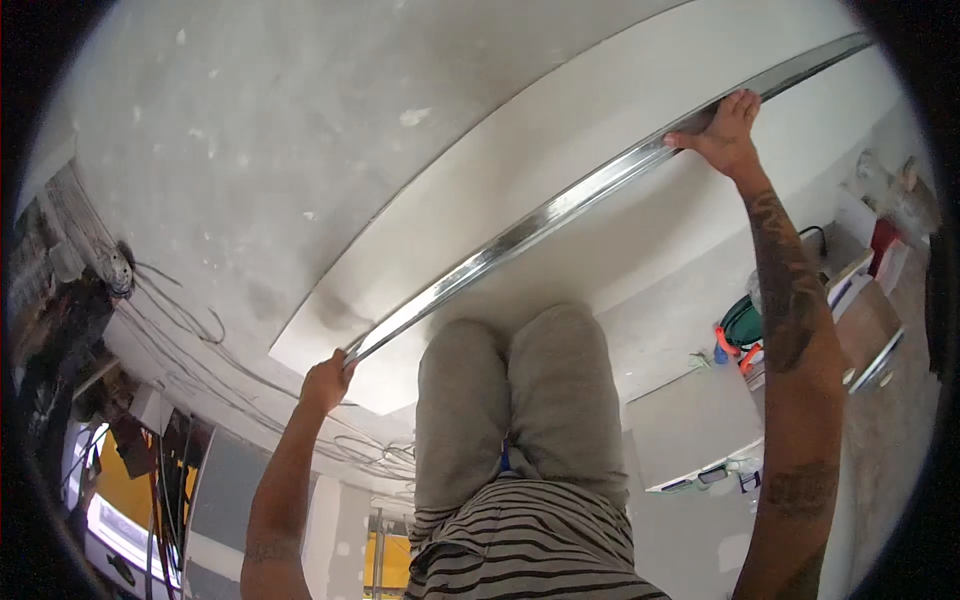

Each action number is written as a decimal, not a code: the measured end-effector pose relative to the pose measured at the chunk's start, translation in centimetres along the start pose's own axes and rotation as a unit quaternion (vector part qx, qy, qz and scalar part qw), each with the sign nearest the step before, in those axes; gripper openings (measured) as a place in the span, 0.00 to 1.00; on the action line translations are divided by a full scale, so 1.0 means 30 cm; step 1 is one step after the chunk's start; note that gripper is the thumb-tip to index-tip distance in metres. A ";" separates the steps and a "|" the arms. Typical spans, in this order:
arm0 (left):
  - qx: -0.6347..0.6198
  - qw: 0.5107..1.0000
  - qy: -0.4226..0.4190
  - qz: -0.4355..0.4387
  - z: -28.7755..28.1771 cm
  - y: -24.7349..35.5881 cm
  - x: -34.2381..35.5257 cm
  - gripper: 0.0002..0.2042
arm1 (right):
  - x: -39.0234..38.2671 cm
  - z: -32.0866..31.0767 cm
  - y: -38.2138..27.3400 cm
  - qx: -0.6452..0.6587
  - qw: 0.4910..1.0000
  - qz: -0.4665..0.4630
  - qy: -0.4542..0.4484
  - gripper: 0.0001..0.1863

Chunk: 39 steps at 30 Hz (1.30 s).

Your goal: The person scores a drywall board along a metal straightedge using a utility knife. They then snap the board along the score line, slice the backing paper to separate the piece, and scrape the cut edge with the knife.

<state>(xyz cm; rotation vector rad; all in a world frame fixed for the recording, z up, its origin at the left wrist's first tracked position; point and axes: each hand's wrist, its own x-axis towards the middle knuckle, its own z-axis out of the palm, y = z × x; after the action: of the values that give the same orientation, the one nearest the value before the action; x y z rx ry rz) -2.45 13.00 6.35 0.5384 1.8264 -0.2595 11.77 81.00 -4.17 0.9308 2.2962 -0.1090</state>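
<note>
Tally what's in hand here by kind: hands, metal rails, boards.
Hands: 2, left hand and right hand, each on the rail
Metal rail: 1
White board behind the rail: 1
Total: 4

White plasterboard panel (620,130) carries a long metal channel (520,235) lying on it

Both hands grip a metal channel (520,235) lying across the board (560,140).
</note>
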 end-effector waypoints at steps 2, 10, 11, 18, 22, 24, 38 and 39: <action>-0.064 0.996 0.055 -0.002 -0.006 0.016 -0.038 0.17 | 0.006 0.013 0.015 0.025 0.999 -0.017 0.017 0.80; -0.310 0.854 0.337 0.246 -0.397 0.967 0.438 0.14 | -0.028 -0.060 -0.005 0.146 0.987 0.054 -0.029 0.85; -0.255 0.855 0.356 0.279 -0.458 1.126 0.494 0.17 | -0.031 -0.083 -0.012 0.139 0.988 0.068 -0.028 0.86; -0.182 0.918 0.303 0.178 -0.637 1.626 0.592 0.29 | -0.065 -0.196 -0.024 0.159 0.985 0.056 -0.030 0.86; -0.119 0.914 0.340 0.186 -0.615 1.647 0.604 0.31 | -0.067 -0.218 -0.010 0.152 0.985 0.052 -0.064 0.80; -0.128 0.925 0.309 0.180 -0.613 1.653 0.618 0.33 | -0.063 -0.222 0.004 0.175 0.982 0.046 -0.051 0.77; -0.104 0.949 0.278 0.110 -0.663 1.745 0.597 0.28 | 0.087 -0.285 0.388 0.230 0.973 -0.002 0.014 0.46; -0.099 0.950 0.276 0.108 -0.664 1.745 0.596 0.28 | 0.154 -0.305 0.510 0.269 0.960 0.031 0.074 0.46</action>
<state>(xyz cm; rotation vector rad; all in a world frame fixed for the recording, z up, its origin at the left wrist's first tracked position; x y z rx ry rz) 1.90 71.35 0.59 0.7110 2.2745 0.2510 14.28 97.90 2.66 1.3147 2.4170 -0.6863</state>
